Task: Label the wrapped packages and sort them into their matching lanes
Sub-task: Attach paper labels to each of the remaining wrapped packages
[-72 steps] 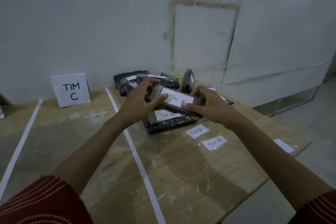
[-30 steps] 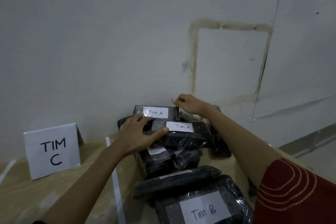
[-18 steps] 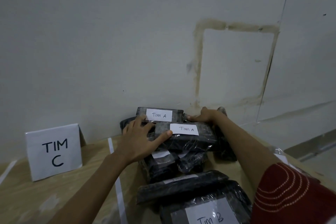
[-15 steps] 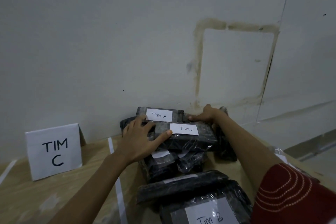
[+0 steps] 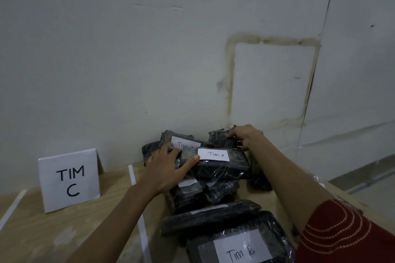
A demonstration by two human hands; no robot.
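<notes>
Pressing my spread left hand on the black film-wrapped TIM A package at frame centre, I grip a black wrapped bundle behind it with my right hand; tugging could drag that package off.

Pale plywood surface: white folded "TIM C" card 9 o'clock; white tape strip 6 o'clock; black film-wrapped packages 3 o'clock.

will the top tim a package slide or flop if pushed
Probably slippery: the top TIM A package has glossy plastic wrap. Likely fairly stiff: its edges look straight. It could slide off the uneven pile.
</notes>
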